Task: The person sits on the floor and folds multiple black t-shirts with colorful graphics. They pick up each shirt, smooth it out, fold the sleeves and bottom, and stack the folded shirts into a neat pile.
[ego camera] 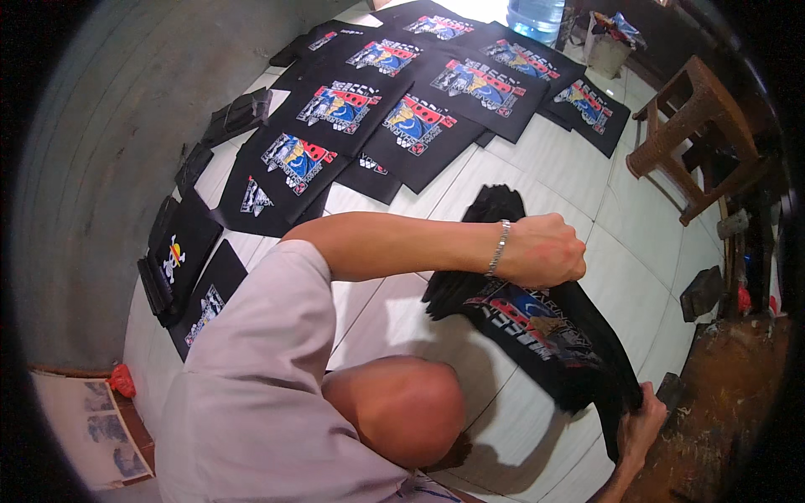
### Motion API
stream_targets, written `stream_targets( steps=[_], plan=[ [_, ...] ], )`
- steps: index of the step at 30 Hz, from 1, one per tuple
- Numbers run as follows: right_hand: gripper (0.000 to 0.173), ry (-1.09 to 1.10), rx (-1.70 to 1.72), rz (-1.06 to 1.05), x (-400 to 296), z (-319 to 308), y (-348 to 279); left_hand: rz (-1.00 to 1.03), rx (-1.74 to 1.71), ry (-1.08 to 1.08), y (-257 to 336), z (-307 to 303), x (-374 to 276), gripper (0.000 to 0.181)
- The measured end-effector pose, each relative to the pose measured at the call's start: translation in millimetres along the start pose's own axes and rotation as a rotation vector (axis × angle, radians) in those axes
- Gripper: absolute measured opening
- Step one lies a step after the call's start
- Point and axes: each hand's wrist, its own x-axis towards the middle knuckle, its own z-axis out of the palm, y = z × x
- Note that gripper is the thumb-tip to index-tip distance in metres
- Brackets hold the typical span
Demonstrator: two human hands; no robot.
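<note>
A bunched stack of black printed cloth pieces [534, 339] hangs at a slant between my two hands, above the tiled floor. My left hand [544, 251], with a metal bracelet at the wrist, is closed in a fist over the upper part of the stack. Gathered folds of black cloth stick out beyond that wrist. Lower right, my right hand [644, 415] grips the far end of the cloth; its thumb and fingers are partly hidden. A colourful print with lettering shows on the top piece. My bent knee [409, 409] is just left of the cloth.
Several flat black printed cloths [339, 107] overlap across the tiles [541, 157]. Folded black stacks [182, 258] line the grey wall [157, 75]. A brown stool [698, 138] stands right, a water jug [534, 19] at the back, and a worn wooden surface [717, 402] lower right.
</note>
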Motion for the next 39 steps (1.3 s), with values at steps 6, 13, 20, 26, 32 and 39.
stream_targets(
  steps=[6, 13, 20, 26, 32, 39],
  plan=[
    [0.018, 0.251, 0.196, -0.062, -50.4, -59.3, -33.3, -0.073, 0.026, 0.247, 40.6, -50.6, -40.0, 0.013],
    [0.042, -0.001, -0.114, -0.049, -34.2, -24.5, -11.4, -0.115, 0.07, 0.351, 16.6, 15.0, -21.5, 0.021],
    [0.02, 0.164, 0.272, 0.109, -43.4, -29.0, -4.5, -0.074, -0.007, 0.152, 13.1, -24.1, -2.4, 0.017],
    [0.026, -0.019, -0.137, 0.047, -45.6, -39.8, 0.9, -0.114, -0.079, -0.233, 13.7, -22.9, 5.1, 0.037],
    [0.027, 0.013, 0.102, -0.034, -47.3, -54.4, -4.1, -0.042, -0.088, -0.098, 9.4, -39.3, -6.1, 0.028],
    [0.031, 0.01, -0.024, -0.17, -34.2, -27.4, 36.2, 0.029, -0.058, -0.253, -10.1, -13.8, 15.7, 0.035]
  ],
)
